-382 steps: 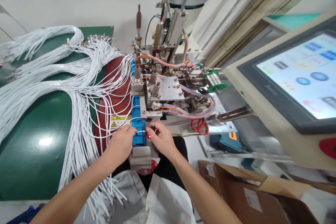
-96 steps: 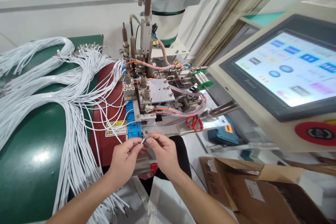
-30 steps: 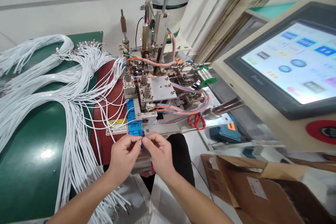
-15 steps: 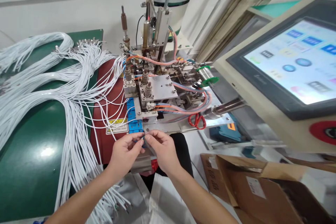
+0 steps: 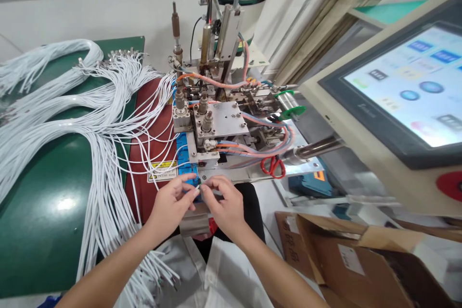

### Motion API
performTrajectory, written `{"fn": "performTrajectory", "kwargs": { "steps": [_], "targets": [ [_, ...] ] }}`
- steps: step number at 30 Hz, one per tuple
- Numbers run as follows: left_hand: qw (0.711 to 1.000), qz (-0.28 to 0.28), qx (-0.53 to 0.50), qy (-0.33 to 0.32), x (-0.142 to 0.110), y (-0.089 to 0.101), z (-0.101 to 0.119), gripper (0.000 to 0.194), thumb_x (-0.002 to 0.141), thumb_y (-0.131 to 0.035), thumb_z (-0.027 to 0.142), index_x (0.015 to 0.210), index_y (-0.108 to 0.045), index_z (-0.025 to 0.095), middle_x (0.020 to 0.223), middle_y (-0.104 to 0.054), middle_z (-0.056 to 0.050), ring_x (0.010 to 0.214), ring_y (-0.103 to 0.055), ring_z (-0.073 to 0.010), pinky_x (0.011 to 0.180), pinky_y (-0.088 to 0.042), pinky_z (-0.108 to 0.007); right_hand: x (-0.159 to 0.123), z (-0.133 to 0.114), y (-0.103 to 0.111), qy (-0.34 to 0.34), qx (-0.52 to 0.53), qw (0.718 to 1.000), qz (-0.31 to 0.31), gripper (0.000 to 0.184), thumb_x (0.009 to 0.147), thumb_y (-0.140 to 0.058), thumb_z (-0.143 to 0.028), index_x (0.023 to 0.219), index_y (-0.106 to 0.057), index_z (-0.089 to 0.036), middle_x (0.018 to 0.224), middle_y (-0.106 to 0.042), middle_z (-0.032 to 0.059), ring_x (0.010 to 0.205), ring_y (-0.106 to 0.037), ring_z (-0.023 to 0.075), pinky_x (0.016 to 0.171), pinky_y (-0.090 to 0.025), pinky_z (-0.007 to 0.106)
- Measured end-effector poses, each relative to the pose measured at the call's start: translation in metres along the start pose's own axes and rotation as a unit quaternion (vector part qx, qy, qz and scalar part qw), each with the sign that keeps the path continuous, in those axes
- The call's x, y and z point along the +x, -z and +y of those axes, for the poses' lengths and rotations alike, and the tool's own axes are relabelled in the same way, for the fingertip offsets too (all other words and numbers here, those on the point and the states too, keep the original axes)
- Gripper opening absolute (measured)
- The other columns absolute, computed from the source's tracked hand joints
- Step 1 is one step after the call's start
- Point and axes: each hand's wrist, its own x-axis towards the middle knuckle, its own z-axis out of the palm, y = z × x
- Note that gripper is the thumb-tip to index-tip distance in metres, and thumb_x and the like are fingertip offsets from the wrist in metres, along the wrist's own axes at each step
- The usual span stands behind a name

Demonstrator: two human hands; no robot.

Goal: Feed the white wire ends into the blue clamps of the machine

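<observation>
My left hand [image 5: 171, 204] and my right hand [image 5: 224, 202] meet at the near end of the blue fixture strip [image 5: 186, 153] of a small metal machine [image 5: 220, 122]. Each hand pinches thumb and forefinger together. Between the two pinches sits the end of a thin white wire [image 5: 199, 188], just above the strip. A large bundle of white wires [image 5: 65, 110] fans across the green mat [image 5: 39, 221] to the left, and several of them run into the blue strip.
A touchscreen panel [image 5: 407, 91] with a red button [image 5: 451, 185] stands at the right. Red-handled scissors [image 5: 273, 166] lie on the machine's plate. A brown cardboard box [image 5: 361, 260] sits at the lower right. A red pad with a yellow warning label [image 5: 161, 170] lies beside the strip.
Over the last second both hands moved slightly up and toward the blue strip, keeping their pinch on the wire end. The view shifted a little to the left.
</observation>
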Motion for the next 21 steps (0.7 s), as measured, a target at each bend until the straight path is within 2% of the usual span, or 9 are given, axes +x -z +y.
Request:
{"fn": "performTrajectory", "kwargs": {
  "steps": [3,5,9,12,14,17,21],
  "targets": [
    [0.998,-0.015,0.064,-0.014,0.002,0.006,0.0,0.026,0.074,-0.058,0.025,0.098,-0.06,0.017,0.072,-0.061,0.0,0.052,-0.052,-0.0084,0.053,-0.044,-0.02,0.003,0.007,0.001,-0.043,0.0,0.998,-0.036,0.012,0.076,-0.052,-0.025,0.066,-0.056,-0.02,0.067,-0.056,0.001,0.064,-0.052,0.0142,0.062,-0.041,0.026],
    [0.996,-0.018,0.084,-0.018,0.003,0.007,-0.001,0.017,0.075,-0.056,0.025,0.087,-0.063,0.016,0.07,-0.062,0.0,0.055,-0.052,-0.0093,0.054,-0.044,-0.02,0.004,0.009,0.0,-0.097,0.054,0.992,-0.051,0.012,0.075,-0.053,-0.027,0.067,-0.054,-0.019,0.064,-0.054,-0.0007,0.059,-0.049,0.0126,0.057,-0.04,0.024],
    [0.999,-0.01,0.051,-0.017,0.004,0.003,-0.004,0.014,0.076,-0.054,0.023,0.084,-0.063,0.015,0.074,-0.064,-0.002,0.06,-0.056,-0.0102,0.061,-0.046,-0.022,0.004,0.007,-0.002,-0.205,0.191,0.959,-0.042,0.013,0.072,-0.058,-0.03,0.068,-0.054,-0.018,0.057,-0.05,-0.0038,0.048,-0.041,0.009,0.047,-0.035,0.022],
    [1.0,-0.01,0.022,-0.013,0.006,0.001,-0.006,0.015,0.076,-0.054,0.024,0.085,-0.062,0.014,0.079,-0.065,-0.003,0.064,-0.059,-0.0114,0.063,-0.048,-0.024,0.003,0.007,-0.004,-0.236,0.23,0.944,-0.035,0.016,0.07,-0.06,-0.032,0.067,-0.055,-0.017,0.055,-0.05,-0.0042,0.045,-0.038,0.0077,0.045,-0.033,0.021],
    [0.999,-0.015,0.025,-0.012,0.006,0.002,-0.006,0.017,0.077,-0.053,0.025,0.087,-0.061,0.014,0.081,-0.065,-0.004,0.064,-0.06,-0.0119,0.063,-0.049,-0.024,0.002,0.009,-0.005,-0.236,0.225,0.945,-0.041,0.019,0.071,-0.059,-0.033,0.065,-0.055,-0.016,0.054,-0.05,-0.004,0.046,-0.039,0.0079,0.046,-0.034,0.021],
    [0.994,-0.02,0.107,-0.032,0.006,0.009,-0.003,0.018,0.077,-0.052,0.024,0.091,-0.061,0.016,0.079,-0.064,-0.003,0.061,-0.058,-0.0117,0.059,-0.047,-0.023,0.002,0.014,-0.005,-0.188,0.142,0.971,-0.046,0.018,0.074,-0.056,-0.033,0.066,-0.054,-0.017,0.058,-0.051,-0.0026,0.051,-0.044,0.0097,0.052,-0.037,0.022],
    [0.946,-0.028,0.31,-0.095,0.007,0.023,0.005,0.017,0.076,-0.051,0.018,0.088,-0.063,0.021,0.076,-0.063,0.0,0.062,-0.056,-0.0128,0.061,-0.044,-0.024,0.003,0.019,-0.004,-0.107,0.012,0.991,-0.079,0.016,0.079,-0.049,-0.029,0.069,-0.055,-0.018,0.064,-0.054,-0.0006,0.059,-0.049,0.0128,0.058,-0.039,0.024]
  ]
}}
